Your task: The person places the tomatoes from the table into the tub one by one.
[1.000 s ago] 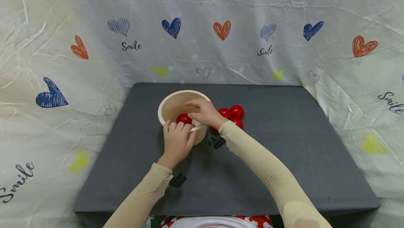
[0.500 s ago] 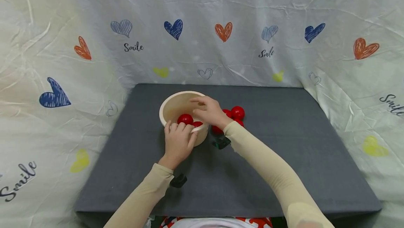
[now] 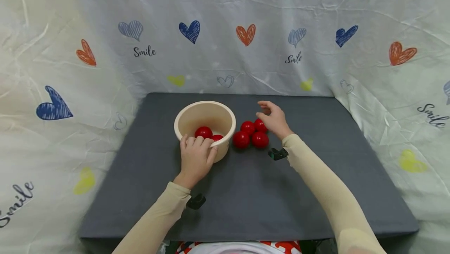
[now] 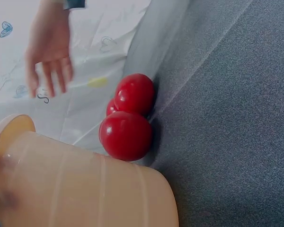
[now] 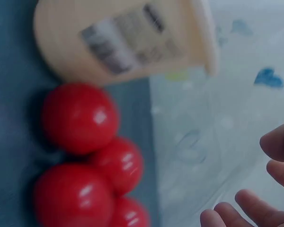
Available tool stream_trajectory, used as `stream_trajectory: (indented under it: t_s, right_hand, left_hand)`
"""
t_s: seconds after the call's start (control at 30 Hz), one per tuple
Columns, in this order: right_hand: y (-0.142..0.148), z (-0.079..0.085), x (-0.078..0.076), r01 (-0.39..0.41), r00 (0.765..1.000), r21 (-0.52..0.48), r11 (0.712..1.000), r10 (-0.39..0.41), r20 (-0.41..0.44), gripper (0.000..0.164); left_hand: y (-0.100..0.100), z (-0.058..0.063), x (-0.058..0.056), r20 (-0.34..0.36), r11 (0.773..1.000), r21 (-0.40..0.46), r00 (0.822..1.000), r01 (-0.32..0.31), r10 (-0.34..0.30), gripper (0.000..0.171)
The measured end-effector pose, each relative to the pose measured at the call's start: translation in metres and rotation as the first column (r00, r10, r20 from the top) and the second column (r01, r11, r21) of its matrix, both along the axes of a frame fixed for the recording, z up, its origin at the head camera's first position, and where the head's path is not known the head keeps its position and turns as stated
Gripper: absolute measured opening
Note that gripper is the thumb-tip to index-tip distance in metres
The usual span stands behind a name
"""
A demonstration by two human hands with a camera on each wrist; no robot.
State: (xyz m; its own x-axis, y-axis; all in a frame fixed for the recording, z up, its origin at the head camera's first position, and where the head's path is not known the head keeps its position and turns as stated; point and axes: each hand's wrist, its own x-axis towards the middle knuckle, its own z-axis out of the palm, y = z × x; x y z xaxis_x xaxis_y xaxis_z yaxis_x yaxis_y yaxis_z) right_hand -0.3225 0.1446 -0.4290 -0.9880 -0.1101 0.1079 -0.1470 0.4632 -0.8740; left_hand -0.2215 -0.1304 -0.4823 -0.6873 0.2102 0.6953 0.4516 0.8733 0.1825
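My left hand (image 3: pixel 195 159) grips the near rim of a cream plastic bucket (image 3: pixel 205 107), fingers over the edge and thumb along the side. Two glossy red balls (image 3: pixel 203 132) lie inside the bucket, one partly hidden by the left hand. Just right of the bucket, several more red balls (image 3: pixel 260 140) sit clustered on the table. Over the back right of that cluster hovers my right hand (image 3: pixel 275 120), holding nothing, with its fingers loosely extended. The right wrist view shows the fingertips (image 5: pixel 251 203) apart from the red balls (image 5: pixel 80 118) and a printed label (image 5: pixel 128 42) on the bucket.
A dark grey cloth covers the table (image 3: pixel 316 191). White fabric (image 3: pixel 260 62) printed with hearts and "Smile" hangs behind and at both sides. A black wrist camera (image 3: pixel 277 154) sticks out under the right wrist, another one (image 3: pixel 196 201) under the left.
My right hand has moved right, out from above the bucket to above the loose red balls. The left hand stays on the bucket's rim.
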Motion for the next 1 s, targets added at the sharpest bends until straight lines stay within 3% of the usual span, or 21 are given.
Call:
stream_trajectory:
  t_s: [0.27, 0.5, 0.7, 1.0]
  right_hand:
    - [0.021, -0.047, 0.006, 0.073, 0.99, 0.031, 0.997, -0.076, 0.116, 0.047]
    - [0.018, -0.074, 0.012, 0.087, 0.986, 0.049, 0.995, -0.093, 0.137, 0.047]
    - [0.012, -0.089, 0.018, 0.07, 0.986, 0.089, 0.994, -0.082, 0.143, 0.045]
    - [0.006, -0.098, 0.021, 0.096, 0.989, 0.1, 0.99, -0.106, 0.104, 0.046]
  left_hand:
    - [-0.002, 0.002, 0.0, -0.005, 1.0, 0.004, 1.0, 0.006, -0.006, 0.022]
    - [-0.001, 0.003, 0.001, 0.007, 1.0, 0.011, 1.0, 0.006, -0.006, 0.022]
    - [0.0, 0.002, 0.002, 0.008, 1.0, 0.007, 1.0, 0.002, -0.002, 0.021]
    - [0.0, 0.002, 0.002, 0.019, 1.0, 0.001, 1.0, -0.001, 0.001, 0.021]
